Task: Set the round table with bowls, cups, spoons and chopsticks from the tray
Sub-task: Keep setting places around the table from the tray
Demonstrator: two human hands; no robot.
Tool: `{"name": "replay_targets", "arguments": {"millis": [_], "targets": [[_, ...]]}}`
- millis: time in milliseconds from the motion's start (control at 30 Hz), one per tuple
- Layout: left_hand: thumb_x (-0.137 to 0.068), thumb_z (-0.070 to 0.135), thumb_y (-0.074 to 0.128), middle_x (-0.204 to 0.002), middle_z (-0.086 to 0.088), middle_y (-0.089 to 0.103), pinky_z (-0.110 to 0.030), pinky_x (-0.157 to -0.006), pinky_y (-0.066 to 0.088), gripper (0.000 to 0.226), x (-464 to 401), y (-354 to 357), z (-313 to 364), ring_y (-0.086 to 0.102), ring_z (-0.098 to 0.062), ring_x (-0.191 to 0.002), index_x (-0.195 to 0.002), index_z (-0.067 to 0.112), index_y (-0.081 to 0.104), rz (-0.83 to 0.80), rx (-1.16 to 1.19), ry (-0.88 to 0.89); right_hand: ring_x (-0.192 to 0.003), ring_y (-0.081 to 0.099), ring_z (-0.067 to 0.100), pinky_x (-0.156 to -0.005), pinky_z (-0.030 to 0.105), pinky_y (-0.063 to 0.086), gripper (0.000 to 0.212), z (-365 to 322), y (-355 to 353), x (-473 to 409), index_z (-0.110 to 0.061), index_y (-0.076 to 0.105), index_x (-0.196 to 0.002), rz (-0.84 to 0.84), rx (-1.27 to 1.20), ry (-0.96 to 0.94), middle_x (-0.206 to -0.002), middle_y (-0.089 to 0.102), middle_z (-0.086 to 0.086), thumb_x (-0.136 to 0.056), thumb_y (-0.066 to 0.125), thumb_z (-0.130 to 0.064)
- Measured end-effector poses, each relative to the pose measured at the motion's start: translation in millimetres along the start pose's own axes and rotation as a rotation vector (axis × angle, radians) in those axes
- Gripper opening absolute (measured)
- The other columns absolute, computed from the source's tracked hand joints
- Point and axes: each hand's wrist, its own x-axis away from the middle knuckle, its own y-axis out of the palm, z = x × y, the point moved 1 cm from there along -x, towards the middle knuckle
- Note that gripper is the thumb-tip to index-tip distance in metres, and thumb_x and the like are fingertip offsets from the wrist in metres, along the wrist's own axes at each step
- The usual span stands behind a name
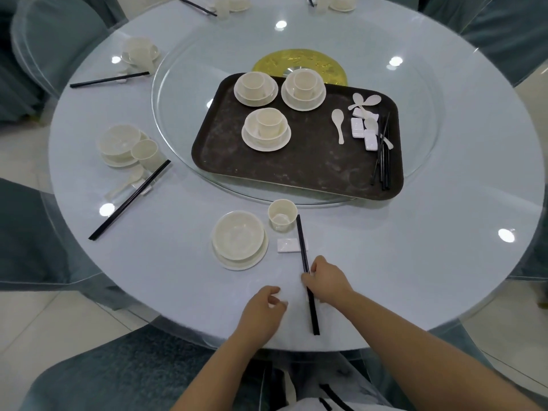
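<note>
Right now the right hand point(324, 278) pinches a pair of black chopsticks point(305, 262) near their middle, fingers curled round them, so that their far end lies across the white chopstick rest point(289, 245) and their near end points at the table's edge; the hold looks meant to square the pair up beside the setting. The left hand point(265, 307) rests just left of the chopsticks with loosely curled fingers and holds nothing that I can make out, probably waiting to steady or align them. Left of the rest sits a cream bowl on its saucer point(238, 239), and just beyond the rest stands a cup point(282, 214), touching neither. No spoon shows at this setting, so I judge that one is yet to be fetched. Beyond the cup, on the glass turntable point(178, 93), lies the dark tray point(296, 164), which carries three more stacked bowl-and-cup sets point(267, 129), loose spoons point(339, 123), white rests and more chopsticks toward its right end. Left of the tray, a finished setting point(127, 145) shows the pattern being copied on the round table point(415, 247).
</note>
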Motion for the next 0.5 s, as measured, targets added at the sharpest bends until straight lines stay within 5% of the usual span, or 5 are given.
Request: {"name": "replay_targets", "arguments": {"millis": [367, 500], "targets": [[-0.093, 0.018, 0.056, -0.099, 0.001, 0.066, -0.028, -0.083, 0.049, 0.018, -20.4, -37.9, 72.9, 0.065, -0.017, -0.094, -0.103, 0.03, 0.063, 0.13, 0.198, 0.128, -0.082, 0.065, 0.027, -0.079, 0.04, 0.055, 0.027, -1.7, -72.0, -32.7, -0.013, 0.052, -0.098, 0.235, -0.171, -0.061, -0.09, 0.065, 0.006, -0.098, 0.045, -0.039], [-0.093, 0.018, 0.056, -0.093, 0.008, 0.067, -0.011, -0.064, 0.045, 0.017, -39.2, -41.7, 106.1, 0.067, 0.001, -0.076, -0.101, 0.031, 0.064, 0.204, 0.247, 0.169, -0.082, 0.065, 0.027, -0.08, 0.043, 0.055, 0.015, -8.4, -120.7, -73.2, -0.016, 0.053, -0.093, 0.293, -0.186, -0.111, -0.086, 0.065, 0.005, -0.095, 0.05, -0.03]]}}
